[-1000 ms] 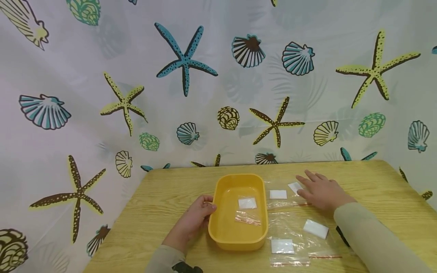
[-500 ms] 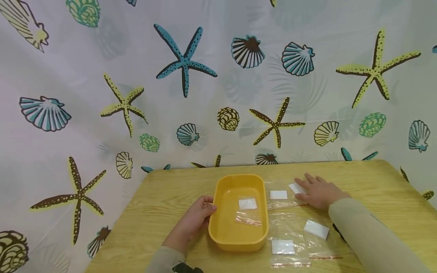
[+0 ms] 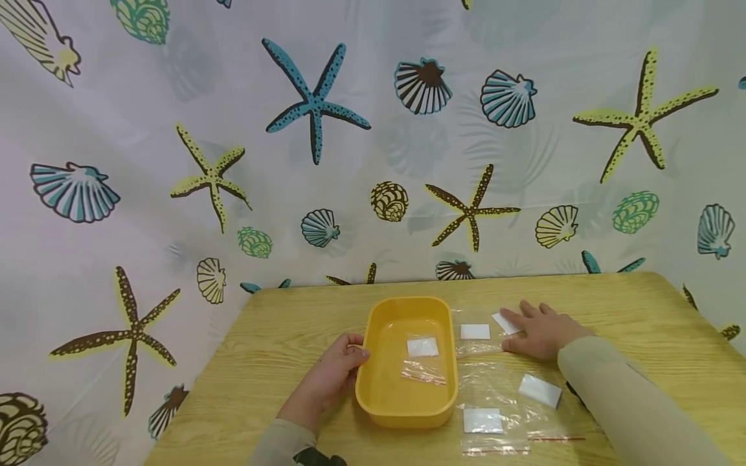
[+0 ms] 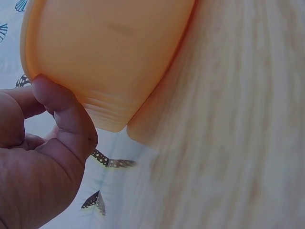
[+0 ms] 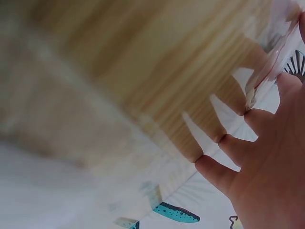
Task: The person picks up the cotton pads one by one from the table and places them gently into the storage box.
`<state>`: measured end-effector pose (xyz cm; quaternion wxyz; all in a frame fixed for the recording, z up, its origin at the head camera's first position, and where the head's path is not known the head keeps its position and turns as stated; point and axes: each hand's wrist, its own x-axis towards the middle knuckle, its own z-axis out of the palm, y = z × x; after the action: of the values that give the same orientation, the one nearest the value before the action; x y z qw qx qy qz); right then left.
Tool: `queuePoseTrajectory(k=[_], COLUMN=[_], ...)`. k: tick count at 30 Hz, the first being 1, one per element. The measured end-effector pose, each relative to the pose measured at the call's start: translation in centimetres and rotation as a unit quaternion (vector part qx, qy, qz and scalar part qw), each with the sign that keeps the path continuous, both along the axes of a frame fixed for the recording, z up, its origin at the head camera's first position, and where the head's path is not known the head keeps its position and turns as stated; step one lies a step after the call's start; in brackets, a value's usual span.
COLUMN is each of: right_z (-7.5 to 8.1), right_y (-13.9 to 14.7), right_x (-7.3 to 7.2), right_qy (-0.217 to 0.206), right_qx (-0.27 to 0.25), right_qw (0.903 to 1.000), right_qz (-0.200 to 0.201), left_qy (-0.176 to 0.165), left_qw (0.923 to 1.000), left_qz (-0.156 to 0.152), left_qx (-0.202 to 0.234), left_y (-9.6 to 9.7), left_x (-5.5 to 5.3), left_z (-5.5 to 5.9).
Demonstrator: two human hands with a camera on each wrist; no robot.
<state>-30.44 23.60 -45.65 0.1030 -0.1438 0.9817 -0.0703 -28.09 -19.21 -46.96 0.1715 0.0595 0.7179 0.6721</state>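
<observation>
Left hand: left hand (image 3: 340,359) grips the left wall of the yellow tray (image 3: 384,391), fingers curled over the rim.
Right hand: right hand (image 3: 543,333) spread, fingers fairly straight, tips down at the far-right bag (image 3: 506,323), covering part of it; no pinch visible.
Tray: upright on the wooden table (image 3: 280,362), left of the loose bags; one clear bag with a white insert (image 3: 422,347) lies inside, toward the right wall.
Loose bags, far row: far-left bag (image 3: 474,332) just beside the tray, far-right bag next to it. Overlap between them: cannot tell.
Loose bags, near row: near-left bag (image 3: 482,421) and near-right bag (image 3: 540,391), edges meeting or overlapping; clear film makes it hard to say.
Risk, thin film: flat plastic offers little to grasp; fingertips could skid over it and push the bag instead of lifting it.
Risk, neighbours: if the films overlap or cling, lifting one could drag another along.
Risk, right sleeve: right sleeve (image 3: 632,401) passes close to the near-right bag; a low pull back could shift it.
Risk, tray: one-sided hold; a hard tug might slide or tip it.
</observation>
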Motion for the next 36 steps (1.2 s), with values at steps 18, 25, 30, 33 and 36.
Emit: queuePoseTrajectory(k=[18, 25, 30, 33, 36], right_z=[-0.23, -0.04, -0.18, -0.25, -0.18], right_y=[0.04, 0.14, 0.33, 0.4, 0.35], right_x=[-0.19, -0.12, -0.18, -0.26, -0.21], right_qy=[0.012, 0.018, 0.019, 0.02, 0.025], right_qx=[0.013, 0.008, 0.006, 0.004, 0.007], right_qw=[0.9998, 0.9996, 0.9995, 0.9996, 0.9994], right_qz=[0.009, 0.018, 0.023, 0.022, 0.022], left_qy=[-0.003, -0.001, 0.0, 0.0, 0.0], left_qw=[1.0, 1.0, 0.9999, 0.9999, 0.9999], left_qz=[0.004, 0.002, 0.002, 0.001, -0.001], left_qx=[-0.006, -0.008, -0.011, -0.011, -0.012], left_y=[0.11, 0.08, 0.11, 0.16, 0.21], left_x=[0.02, -0.01, 0.0, 0.07, 0.13], left_z=[0.18, 0.08, 0.09, 0.23, 0.41])
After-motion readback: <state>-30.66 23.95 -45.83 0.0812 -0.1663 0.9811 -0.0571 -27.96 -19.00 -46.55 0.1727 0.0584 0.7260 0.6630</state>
